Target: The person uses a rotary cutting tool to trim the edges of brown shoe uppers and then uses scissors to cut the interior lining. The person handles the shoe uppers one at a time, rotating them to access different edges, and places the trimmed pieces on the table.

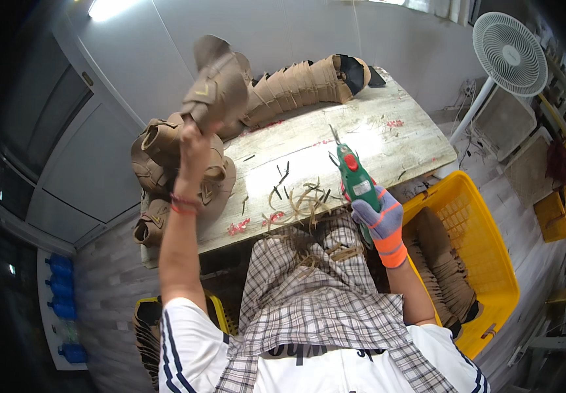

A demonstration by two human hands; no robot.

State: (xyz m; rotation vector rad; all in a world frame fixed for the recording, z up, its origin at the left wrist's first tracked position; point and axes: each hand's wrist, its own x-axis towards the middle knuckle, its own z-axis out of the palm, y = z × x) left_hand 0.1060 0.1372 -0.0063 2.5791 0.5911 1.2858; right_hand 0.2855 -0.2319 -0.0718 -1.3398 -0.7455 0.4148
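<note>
My bare left hand (196,154) is raised over the left side of the table, its fingers closed on a brown shoe upper (219,92). That piece is blurred at its top and carries a small yellow chevron-like mark. Below and beside this hand lies a heap of similar brown uppers (158,154). My right hand (382,216), in a grey and orange glove, grips a green handheld power tool (356,177) with a red button. The tool's thin metal tip points away from me, above the tabletop. Curled tan trimmings (309,200) and short black strips lie left of it.
A row of stacked tan pieces (299,92) lines the back of the worn white table (420,124). At my right stands a yellow crate (492,262) with brown pieces inside; another yellow crate (216,311) is at lower left. A white fan (510,56) stands at far right.
</note>
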